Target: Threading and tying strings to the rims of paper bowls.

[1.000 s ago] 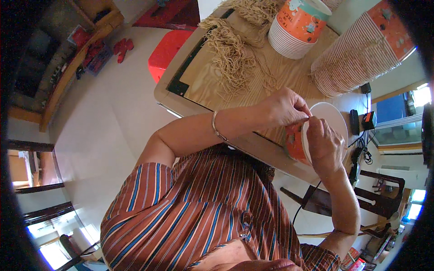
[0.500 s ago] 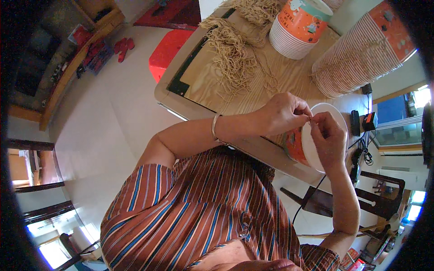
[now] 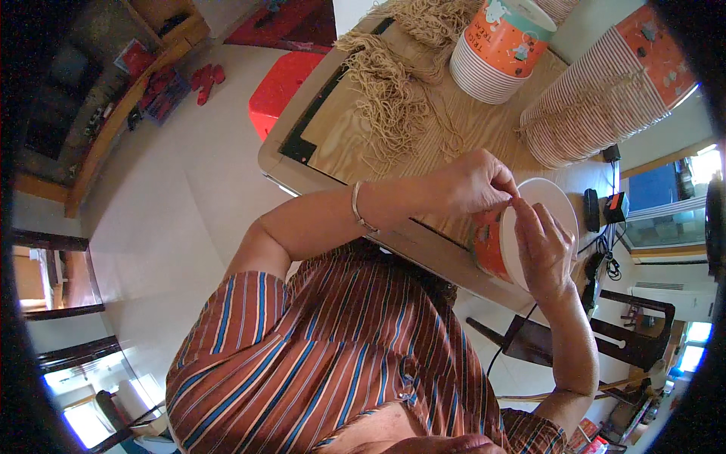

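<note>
A paper bucket (image 3: 490,246) with an orange printed side and a white inside lies tilted near the table's corner. Above its pale rim, my left hand (image 3: 475,181), with a bracelet on the wrist, pinches with thumb and forefinger. My right hand (image 3: 546,246) meets it fingertip to fingertip, its fingers pressed together in front of the bucket's white mouth. Whatever lies between the fingertips is too small to make out. On the wooden board beyond my left hand lies a loose heap of tan cords (image 3: 389,106).
A short stack of orange and green paper buckets (image 3: 499,57) stands at the far side. A longer stack (image 3: 597,113) leans right of it, cords draped over it. Dark adapters and cables (image 3: 594,208) lie along the right edge. A red stool (image 3: 280,91) stands at left.
My right fingers have straightened and drawn together, and that hand has turned more over the bucket's mouth. My left hand has shifted slightly; the stacks and cords look the same.
</note>
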The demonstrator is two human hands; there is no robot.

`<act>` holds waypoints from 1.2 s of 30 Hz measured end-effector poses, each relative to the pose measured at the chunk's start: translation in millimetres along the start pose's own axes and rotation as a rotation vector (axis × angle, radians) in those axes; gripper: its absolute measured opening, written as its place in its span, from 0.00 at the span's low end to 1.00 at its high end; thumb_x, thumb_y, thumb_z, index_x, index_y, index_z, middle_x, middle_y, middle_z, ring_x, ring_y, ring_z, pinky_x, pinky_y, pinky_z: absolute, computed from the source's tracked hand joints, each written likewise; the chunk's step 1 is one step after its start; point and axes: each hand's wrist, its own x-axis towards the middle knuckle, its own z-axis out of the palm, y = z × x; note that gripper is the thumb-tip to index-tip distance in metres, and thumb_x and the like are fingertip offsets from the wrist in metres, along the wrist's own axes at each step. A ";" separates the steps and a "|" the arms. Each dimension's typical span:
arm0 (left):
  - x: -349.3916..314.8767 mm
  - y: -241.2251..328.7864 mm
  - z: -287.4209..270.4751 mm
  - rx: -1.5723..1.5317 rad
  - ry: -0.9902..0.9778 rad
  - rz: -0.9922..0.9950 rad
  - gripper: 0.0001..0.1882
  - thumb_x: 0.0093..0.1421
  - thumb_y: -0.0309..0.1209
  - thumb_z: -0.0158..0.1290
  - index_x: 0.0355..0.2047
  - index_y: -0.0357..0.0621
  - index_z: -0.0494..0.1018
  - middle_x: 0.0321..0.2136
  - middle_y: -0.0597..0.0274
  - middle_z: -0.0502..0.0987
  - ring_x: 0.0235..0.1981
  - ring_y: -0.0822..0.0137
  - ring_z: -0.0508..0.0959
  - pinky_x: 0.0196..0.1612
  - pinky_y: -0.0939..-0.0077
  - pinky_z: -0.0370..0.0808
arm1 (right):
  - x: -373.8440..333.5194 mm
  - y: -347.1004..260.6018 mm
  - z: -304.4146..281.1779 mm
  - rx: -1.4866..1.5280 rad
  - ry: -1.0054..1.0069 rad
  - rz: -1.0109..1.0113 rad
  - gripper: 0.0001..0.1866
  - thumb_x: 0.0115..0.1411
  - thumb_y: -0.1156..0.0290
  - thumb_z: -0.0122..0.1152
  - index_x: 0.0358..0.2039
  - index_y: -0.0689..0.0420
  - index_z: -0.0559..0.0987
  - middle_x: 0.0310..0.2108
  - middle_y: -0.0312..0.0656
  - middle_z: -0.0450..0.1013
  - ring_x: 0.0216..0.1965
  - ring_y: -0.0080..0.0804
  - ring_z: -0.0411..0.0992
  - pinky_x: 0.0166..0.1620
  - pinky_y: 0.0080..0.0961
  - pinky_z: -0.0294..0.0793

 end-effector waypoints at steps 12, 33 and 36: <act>-2.5 0.1 -1.7 0.109 -0.005 0.010 0.11 0.57 0.31 0.56 0.37 0.37 0.78 0.28 0.64 0.80 0.28 0.76 0.76 0.32 0.78 0.74 | 3.7 -1.4 9.4 0.220 0.048 0.233 0.08 0.56 0.78 0.58 0.37 0.57 0.72 0.27 0.42 0.75 0.27 0.36 0.77 0.27 0.30 0.75; -4.5 -11.3 8.4 0.205 0.165 0.234 0.08 0.53 0.26 0.56 0.33 0.36 0.76 0.23 0.60 0.77 0.25 0.72 0.77 0.30 0.75 0.74 | 14.4 21.4 -2.4 1.333 -0.196 1.051 0.05 0.58 0.70 0.60 0.30 0.57 0.76 0.16 0.29 0.64 0.12 0.14 0.58 0.13 0.14 0.55; 1.0 -14.6 -0.1 0.061 0.043 0.105 0.08 0.55 0.27 0.55 0.34 0.36 0.76 0.25 0.64 0.77 0.28 0.76 0.76 0.31 0.79 0.73 | 18.4 17.5 -1.7 1.165 -0.161 0.907 0.04 0.58 0.71 0.59 0.30 0.57 0.75 0.19 0.30 0.67 0.13 0.13 0.59 0.14 0.14 0.56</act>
